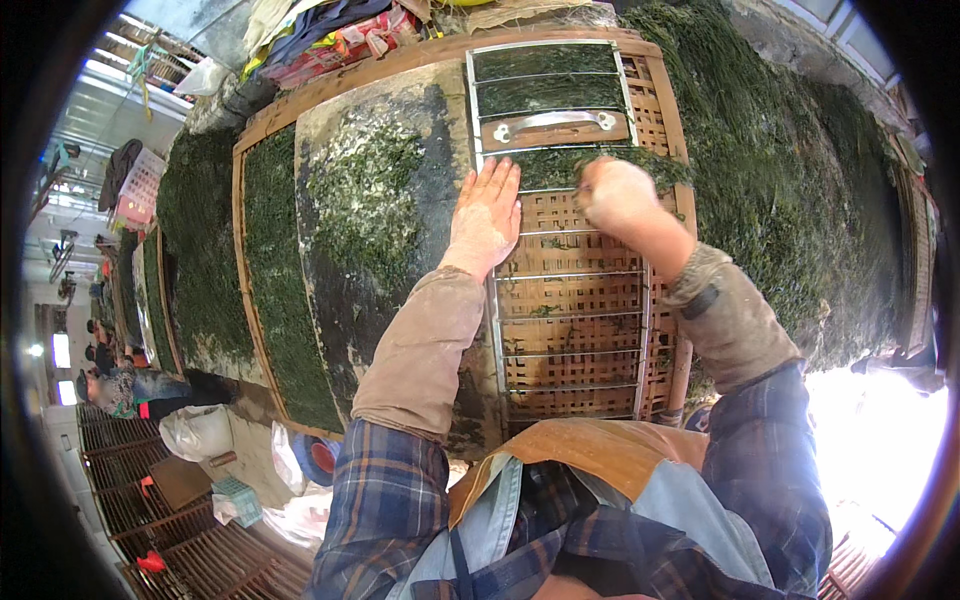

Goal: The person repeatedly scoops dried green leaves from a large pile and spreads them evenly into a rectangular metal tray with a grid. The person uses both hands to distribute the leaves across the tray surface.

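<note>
A metal frame with crossbars (570, 271) lies on a woven bamboo tray (545, 295). Its upper sections hold dark green shredded seaweed-like material (545, 62), and a wooden bar with a metal handle (555, 128) crosses it. My left hand (487, 215) rests at the frame's left edge, fingers stretched out. My right hand (620, 200), slightly blurred, has its fingers curled down into a green strip (545, 168) below the bar; what they hold is hidden.
A pale, stained board (370, 260) and a green-filled tray (278, 280) are left. Green heaps (780, 200) lie right, piled cloths (330, 40) behind. Co-workers (120, 390) appear far left, near a white bucket (195, 432) and slatted racks (110, 455).
</note>
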`<state>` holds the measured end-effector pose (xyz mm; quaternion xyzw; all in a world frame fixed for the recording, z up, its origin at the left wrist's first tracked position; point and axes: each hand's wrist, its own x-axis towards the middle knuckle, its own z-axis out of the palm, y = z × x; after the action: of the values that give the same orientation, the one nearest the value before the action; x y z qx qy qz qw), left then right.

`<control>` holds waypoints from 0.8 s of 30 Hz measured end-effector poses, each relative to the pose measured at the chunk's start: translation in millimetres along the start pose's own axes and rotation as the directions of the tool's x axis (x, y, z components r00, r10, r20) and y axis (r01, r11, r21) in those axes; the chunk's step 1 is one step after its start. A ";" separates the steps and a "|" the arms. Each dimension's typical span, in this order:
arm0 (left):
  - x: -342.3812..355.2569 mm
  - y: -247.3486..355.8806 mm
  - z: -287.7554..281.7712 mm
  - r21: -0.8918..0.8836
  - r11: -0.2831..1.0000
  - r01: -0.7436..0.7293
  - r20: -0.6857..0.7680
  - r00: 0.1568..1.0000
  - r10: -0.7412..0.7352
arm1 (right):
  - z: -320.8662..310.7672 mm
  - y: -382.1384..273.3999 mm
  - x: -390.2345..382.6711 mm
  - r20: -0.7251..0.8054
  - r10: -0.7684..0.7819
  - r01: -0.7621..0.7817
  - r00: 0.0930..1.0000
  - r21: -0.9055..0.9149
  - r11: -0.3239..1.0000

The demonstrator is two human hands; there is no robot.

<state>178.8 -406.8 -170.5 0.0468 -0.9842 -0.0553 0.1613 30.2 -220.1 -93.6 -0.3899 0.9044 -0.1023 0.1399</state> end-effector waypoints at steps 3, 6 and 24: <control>1.5 4.3 1.8 0.031 0.999 0.033 -0.034 0.999 -0.032 | -3.5 26.8 3.1 -0.229 -0.069 0.036 0.971 -0.142 0.989; 3.4 5.3 -0.5 0.055 0.998 0.040 0.010 0.999 -0.041 | 0.3 45.2 20.3 -0.186 -0.058 0.014 0.981 -0.231 0.973; 74.6 120.5 24.6 -0.172 0.976 -0.130 0.121 0.981 0.152 | 7.1 114.4 -27.9 -0.333 -0.058 0.053 0.941 -0.026 0.998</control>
<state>91.5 -293.4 -155.5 -0.0406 -0.9858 -0.1273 0.1018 -26.5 -122.9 -129.0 -0.3935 0.9045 -0.1628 -0.0213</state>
